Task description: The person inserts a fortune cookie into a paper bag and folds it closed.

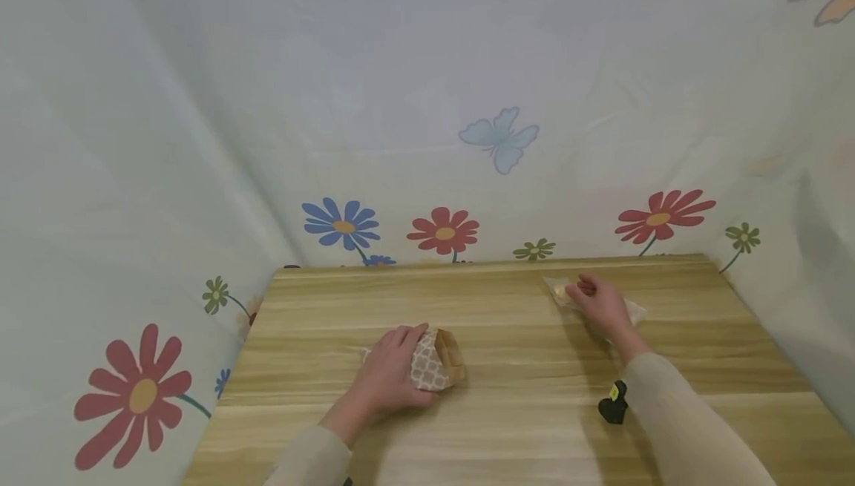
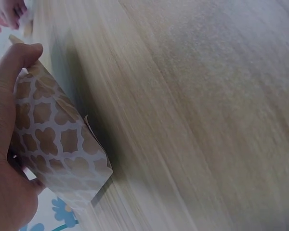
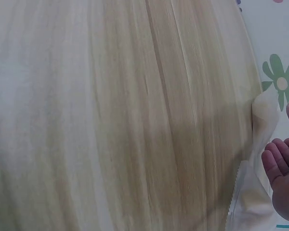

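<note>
My left hand (image 1: 394, 367) grips a brown paper bag (image 1: 429, 369) printed with a white lattice pattern. The bag lies on its side with its brown mouth toward the right. In the left wrist view the thumb runs along one side of the bag (image 2: 62, 139) and the fingers are mostly hidden behind it. Farther back on the right, my right hand (image 1: 601, 308) hovers over clear wrappers (image 1: 559, 291) with something yellowish inside. The right wrist view shows its fingers (image 3: 282, 156) loosely bent beside a wrapper with a serrated edge (image 3: 250, 202), pinching nothing.
Both hands work over a wood-grain table (image 1: 508, 412). A pale curtain (image 1: 401, 100) with flowers and butterflies rises behind its back edge and along the sides. A small black device with a yellow mark (image 1: 613, 403) is at the right wrist.
</note>
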`<state>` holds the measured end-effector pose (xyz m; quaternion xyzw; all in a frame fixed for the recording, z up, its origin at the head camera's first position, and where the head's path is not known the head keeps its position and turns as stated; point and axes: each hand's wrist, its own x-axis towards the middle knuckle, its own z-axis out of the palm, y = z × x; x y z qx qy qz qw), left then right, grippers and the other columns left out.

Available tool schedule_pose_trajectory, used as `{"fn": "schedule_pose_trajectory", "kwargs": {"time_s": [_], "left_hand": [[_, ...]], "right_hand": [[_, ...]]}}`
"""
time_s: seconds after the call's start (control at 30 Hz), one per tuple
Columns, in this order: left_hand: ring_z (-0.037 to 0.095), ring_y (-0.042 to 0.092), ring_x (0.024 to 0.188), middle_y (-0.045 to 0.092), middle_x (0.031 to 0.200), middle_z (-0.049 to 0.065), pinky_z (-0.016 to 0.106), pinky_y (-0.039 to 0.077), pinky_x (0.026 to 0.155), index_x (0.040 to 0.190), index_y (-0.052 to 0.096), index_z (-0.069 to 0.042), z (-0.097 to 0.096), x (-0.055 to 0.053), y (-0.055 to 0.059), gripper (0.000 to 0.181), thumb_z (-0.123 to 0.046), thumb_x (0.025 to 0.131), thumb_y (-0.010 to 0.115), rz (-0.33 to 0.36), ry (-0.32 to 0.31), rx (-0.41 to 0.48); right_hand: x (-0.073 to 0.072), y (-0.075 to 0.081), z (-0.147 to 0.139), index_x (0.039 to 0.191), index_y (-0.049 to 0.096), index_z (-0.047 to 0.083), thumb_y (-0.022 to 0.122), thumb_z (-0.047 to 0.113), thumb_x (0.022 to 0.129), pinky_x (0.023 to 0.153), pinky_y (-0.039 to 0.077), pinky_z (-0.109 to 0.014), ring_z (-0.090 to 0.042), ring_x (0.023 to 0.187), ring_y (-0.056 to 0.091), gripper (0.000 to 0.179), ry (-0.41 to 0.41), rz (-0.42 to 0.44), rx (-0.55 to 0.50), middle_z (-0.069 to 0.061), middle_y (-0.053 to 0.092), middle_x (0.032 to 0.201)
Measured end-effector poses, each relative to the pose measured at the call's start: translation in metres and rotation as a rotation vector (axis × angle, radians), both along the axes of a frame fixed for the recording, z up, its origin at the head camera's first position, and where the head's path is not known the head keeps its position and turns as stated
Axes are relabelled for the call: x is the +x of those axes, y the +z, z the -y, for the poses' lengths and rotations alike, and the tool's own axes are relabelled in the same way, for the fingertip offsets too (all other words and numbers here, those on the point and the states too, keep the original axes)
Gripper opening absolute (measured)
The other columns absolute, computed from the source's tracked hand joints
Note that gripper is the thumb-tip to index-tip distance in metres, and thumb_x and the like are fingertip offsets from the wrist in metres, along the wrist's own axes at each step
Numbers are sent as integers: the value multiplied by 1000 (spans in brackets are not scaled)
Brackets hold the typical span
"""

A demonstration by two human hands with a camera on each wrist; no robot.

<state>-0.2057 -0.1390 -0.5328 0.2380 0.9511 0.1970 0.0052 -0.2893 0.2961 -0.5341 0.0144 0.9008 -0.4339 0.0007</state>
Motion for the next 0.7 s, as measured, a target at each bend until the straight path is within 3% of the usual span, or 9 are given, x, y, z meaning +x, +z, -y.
{"fn": "schedule_pose_trajectory", "kwargs": {"time_s": [0.7], "left_hand": [[32, 54, 134, 56, 145, 8, 53, 42, 119, 161, 41, -13, -1, -2, -1, 118, -60, 65, 91, -40, -11, -63]], "right_hand": [[-16, -12, 3, 151, 39, -21, 64, 28, 107, 111, 48, -62, -54, 130, 58, 70, -11, -5, 40, -41, 56, 141]]}}
